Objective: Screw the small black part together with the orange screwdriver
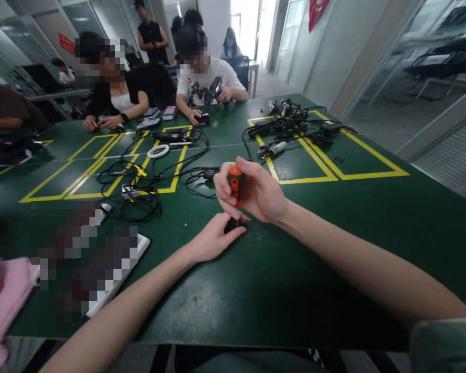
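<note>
My right hand is wrapped round the orange and black handle of a screwdriver, held upright with its shaft pointing down. Below it, my left hand pinches a small black part against the green table. The screwdriver's thin shaft comes down at this part. My fingers hide most of the part, so its exact kind does not show, nor does the spot where the tip meets it.
Black cables lie coiled to the left, near a white tape roll. More cables and plugs are heaped at the back right. Yellow tape marks rectangles on the green table. Across it, a co-worker holds a power tool.
</note>
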{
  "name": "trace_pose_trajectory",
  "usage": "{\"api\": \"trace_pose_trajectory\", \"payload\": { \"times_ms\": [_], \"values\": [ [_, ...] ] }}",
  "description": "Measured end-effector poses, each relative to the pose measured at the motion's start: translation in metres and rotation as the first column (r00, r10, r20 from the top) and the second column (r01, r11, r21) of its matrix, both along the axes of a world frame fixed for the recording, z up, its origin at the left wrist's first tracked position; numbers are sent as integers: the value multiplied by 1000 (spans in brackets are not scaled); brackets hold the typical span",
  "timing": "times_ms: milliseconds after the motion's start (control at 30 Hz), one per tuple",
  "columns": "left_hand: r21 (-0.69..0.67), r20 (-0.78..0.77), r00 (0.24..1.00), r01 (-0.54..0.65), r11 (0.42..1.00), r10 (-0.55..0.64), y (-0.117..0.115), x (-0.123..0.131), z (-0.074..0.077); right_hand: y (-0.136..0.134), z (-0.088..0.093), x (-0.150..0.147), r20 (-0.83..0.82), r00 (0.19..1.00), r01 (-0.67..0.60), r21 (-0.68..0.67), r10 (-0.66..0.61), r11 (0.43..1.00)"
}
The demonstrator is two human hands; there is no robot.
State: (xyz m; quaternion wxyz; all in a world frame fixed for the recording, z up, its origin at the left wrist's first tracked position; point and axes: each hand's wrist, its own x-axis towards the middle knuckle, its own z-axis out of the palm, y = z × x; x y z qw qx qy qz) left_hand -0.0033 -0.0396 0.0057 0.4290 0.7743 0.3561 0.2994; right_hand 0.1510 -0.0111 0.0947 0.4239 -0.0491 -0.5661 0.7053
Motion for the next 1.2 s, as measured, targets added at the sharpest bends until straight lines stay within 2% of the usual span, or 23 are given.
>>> {"api": "trace_pose_trajectory", "payload": {
  "times_ms": [200,333,700,833,1100,1200],
  "values": [
    [50,-61,998,3,999,0,4,-5,-5,-1,3,2,-10,1000,-19,-50,19,999],
    [69,-104,994,24,997,-17,5,-7,-7,-2,1,3,-47,998,-30,-27,29,999],
    [201,-203,978,84,976,-43,10,-14,1,-1,0,1,-32,999,30,12,-29,999],
    [129,-184,980,103,986,-78,12,-19,5,-1,0,0,-27,999,46,15,-46,999],
    [-91,-19,999,-36,995,34,18,-19,3,-1,-2,-2,-69,997,27,9,-26,1000],
    [-205,67,997,-19,979,33,21,-22,5,-2,-2,-3,-58,998,18,6,-18,1000]
  ]
}}
